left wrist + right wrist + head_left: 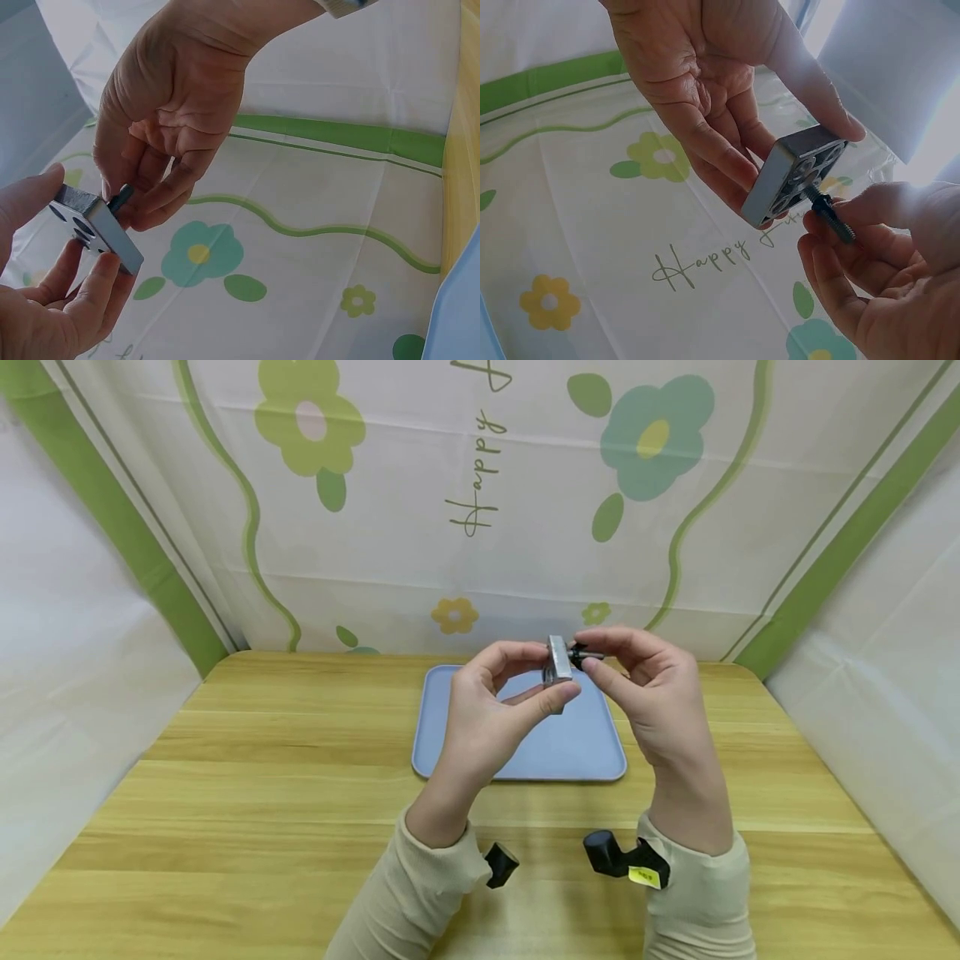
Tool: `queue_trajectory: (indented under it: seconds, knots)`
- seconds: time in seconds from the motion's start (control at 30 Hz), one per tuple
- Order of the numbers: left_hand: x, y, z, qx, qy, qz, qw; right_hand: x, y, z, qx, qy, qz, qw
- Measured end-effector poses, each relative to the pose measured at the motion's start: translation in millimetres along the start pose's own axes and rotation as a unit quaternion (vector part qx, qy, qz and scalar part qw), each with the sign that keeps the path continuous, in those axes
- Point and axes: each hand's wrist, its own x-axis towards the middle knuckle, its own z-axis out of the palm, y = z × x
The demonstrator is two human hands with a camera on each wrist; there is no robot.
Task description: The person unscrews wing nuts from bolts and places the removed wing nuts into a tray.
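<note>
A small square metal block [558, 658] with round holes is held up above the tray by my left hand [487, 718], thumb on its near edge and fingers at its far side. From the block's recessed face a threaded bolt [844, 232] sticks out, as the right wrist view shows. A dark nut-like piece [822, 205] sits around the bolt's shank. My right hand [660, 693] pinches this dark piece between thumb and fingertips. In the left wrist view, the block's flat face [79, 225] with its holes is turned toward the left hand's fingers.
A light blue tray [555, 756] lies on the wooden table [262, 810] behind and below the hands. Black wrist cameras stick out at the left sleeve [442, 877] and the right sleeve [697, 902]. A flower-printed cloth [375, 552] hangs behind the table.
</note>
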Motion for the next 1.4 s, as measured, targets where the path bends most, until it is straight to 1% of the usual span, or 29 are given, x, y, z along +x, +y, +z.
queue_trajectory:
  seconds: [0.37,0.5,0.57,0.67,0.73,0.8,0.9,1.0,1.17,1.4]
  knots:
    - [0.7,0.4,-0.1,0.001,0.001,-0.002,1.0000,0.7,-0.7,0.9,-0.021,0.007,-0.019,1.000]
    - [0.6,0.5,0.1,-0.003,0.002,-0.002,1.0000,0.5,-2.0,1.5,-0.005,0.021,-0.017,1.000]
    - [0.5,0.6,0.3,-0.004,0.002,-0.004,1.0000,0.4,-2.7,1.4,0.009,0.036,-0.011,0.999]
    - [0.3,0.7,0.6,-0.004,0.002,-0.008,1.0000,0.2,-4.1,1.1,0.019,0.066,0.010,0.998]
    - [0.0,0.8,0.8,-0.004,0.002,-0.010,0.9999,0.3,-5.1,1.2,0.011,0.083,0.026,0.996]
    - [-0.2,0.8,1.0,-0.002,0.002,-0.010,0.9999,0.6,-6.4,1.4,-0.002,0.092,0.045,0.995]
    - [-0.2,0.9,1.3,0.002,0.002,-0.010,0.9999,0.7,-7.9,2.4,-0.018,0.092,0.066,0.993]
    - [0.0,0.9,1.3,0.004,0.002,-0.007,1.0000,0.8,-8.4,4.2,-0.014,0.086,0.078,0.993]
    - [0.0,0.6,1.1,0.004,0.000,-0.006,1.0000,1.1,-6.9,7.3,0.008,0.078,0.082,0.994]
    - [-0.3,0.7,1.2,0.006,-0.003,-0.006,1.0000,2.0,-3.8,8.9,0.006,0.074,0.092,0.993]
